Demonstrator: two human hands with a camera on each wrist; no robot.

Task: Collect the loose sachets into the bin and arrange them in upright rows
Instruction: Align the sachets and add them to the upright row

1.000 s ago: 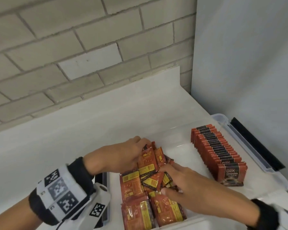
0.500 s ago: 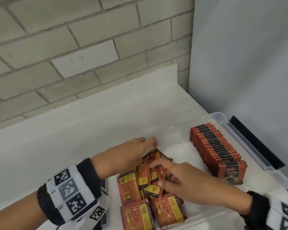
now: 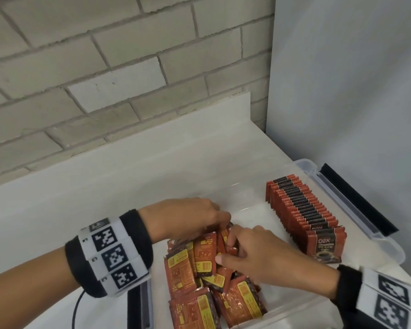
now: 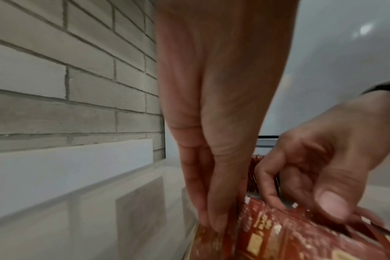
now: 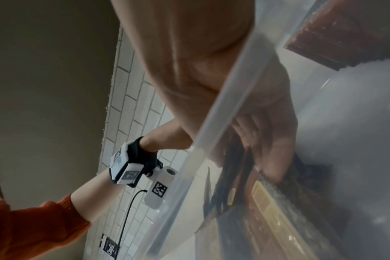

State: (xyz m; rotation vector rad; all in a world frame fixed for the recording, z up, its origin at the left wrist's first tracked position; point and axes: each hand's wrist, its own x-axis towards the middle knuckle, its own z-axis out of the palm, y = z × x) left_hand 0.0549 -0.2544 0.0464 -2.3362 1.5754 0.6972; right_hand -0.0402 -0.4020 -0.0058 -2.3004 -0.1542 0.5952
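A clear plastic bin (image 3: pixel 306 163) sits on the white counter. An upright row of red sachets (image 3: pixel 299 210) stands along its right side. Several loose red-and-yellow sachets (image 3: pixel 195 264) lie piled in its left part. My left hand (image 3: pixel 223 222) reaches in from the left and pinches the top of a small bunch of sachets at the pile's far end. My right hand (image 3: pixel 228 248) meets it, fingers curled on the same bunch, thumb on a sachet face. In the left wrist view my left hand's fingertips (image 4: pixel 209 225) touch a sachet edge (image 4: pixel 278 234). Seen through the bin wall (image 5: pixel 223 109), my right hand (image 5: pixel 256 158) grips sachets edge-on.
A grey brick wall (image 3: pixel 105 91) rises behind the counter (image 3: pixel 128 181), and a pale grey panel (image 3: pixel 342 91) stands close on the right. A black strip (image 3: pixel 358 198) runs outside the bin's right rim. A black latch (image 3: pixel 138 305) and a cable (image 3: pixel 76 307) lie at the bin's left end.
Both hands have drawn together at the far end of the loose pile, and the sachets between them have been bunched and tipped up on edge. The upright row has not moved.
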